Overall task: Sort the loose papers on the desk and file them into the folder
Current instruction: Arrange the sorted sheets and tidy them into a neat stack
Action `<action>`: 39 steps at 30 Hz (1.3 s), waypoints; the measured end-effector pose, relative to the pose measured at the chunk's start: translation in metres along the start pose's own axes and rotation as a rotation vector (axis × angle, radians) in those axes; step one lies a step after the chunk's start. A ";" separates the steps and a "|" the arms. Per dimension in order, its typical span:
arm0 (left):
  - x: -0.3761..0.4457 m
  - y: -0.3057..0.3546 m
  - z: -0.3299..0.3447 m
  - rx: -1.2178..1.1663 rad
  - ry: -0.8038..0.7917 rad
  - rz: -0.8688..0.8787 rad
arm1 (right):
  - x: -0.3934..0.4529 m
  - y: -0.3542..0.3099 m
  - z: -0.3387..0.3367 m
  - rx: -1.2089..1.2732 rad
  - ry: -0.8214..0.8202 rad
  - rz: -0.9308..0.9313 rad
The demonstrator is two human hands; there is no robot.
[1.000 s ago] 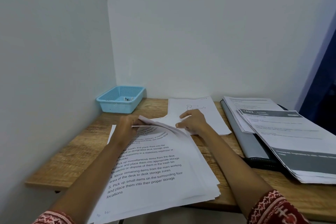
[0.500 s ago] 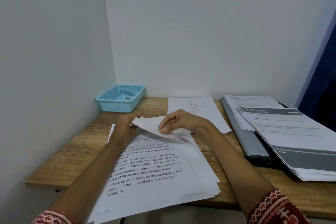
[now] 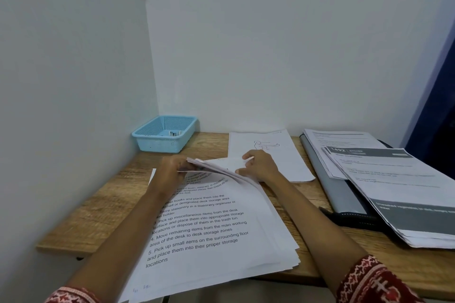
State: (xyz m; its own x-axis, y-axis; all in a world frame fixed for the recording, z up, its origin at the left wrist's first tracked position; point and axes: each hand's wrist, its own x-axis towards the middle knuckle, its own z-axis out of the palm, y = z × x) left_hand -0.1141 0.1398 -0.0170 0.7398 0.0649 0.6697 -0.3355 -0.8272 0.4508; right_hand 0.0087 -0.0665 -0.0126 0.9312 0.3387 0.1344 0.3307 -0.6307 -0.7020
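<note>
A stack of printed papers lies in front of me on the wooden desk, its near end hanging over the front edge. My left hand pinches the lifted far ends of the top sheets. My right hand grips the same raised sheets from the right. A single sheet with a line drawing lies flat behind my hands. A grey folder sits at the right, with more printed papers piled on top of it.
A light blue plastic basket holding small items stands in the back left corner against the walls. White walls close the desk on the left and behind. A dark blue surface rises at the far right.
The raised far ends of the top sheets have shifted between my hands. My right hand went from lying on them, to pinching them in the middle, to gripping them further right.
</note>
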 end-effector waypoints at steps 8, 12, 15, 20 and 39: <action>0.002 -0.007 0.003 -0.030 -0.013 -0.038 | -0.007 -0.005 -0.004 0.198 0.098 -0.039; 0.001 -0.005 0.002 -0.088 -0.007 -0.093 | -0.014 -0.021 -0.020 0.413 -0.042 -0.149; 0.001 -0.005 -0.001 -0.075 0.023 -0.092 | -0.022 -0.033 -0.022 0.488 -0.358 -0.268; -0.001 -0.011 -0.001 -0.065 0.060 -0.042 | -0.033 -0.039 -0.015 0.313 -0.612 -0.288; 0.000 -0.012 -0.001 -0.047 0.004 -0.089 | -0.001 -0.003 0.004 -0.118 -0.023 -0.068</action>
State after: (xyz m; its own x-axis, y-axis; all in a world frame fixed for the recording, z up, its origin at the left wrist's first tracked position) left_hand -0.1104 0.1502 -0.0222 0.7657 0.1392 0.6280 -0.2957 -0.7909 0.5358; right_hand 0.0059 -0.0626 -0.0132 0.9027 0.3987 0.1618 0.4100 -0.6830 -0.6045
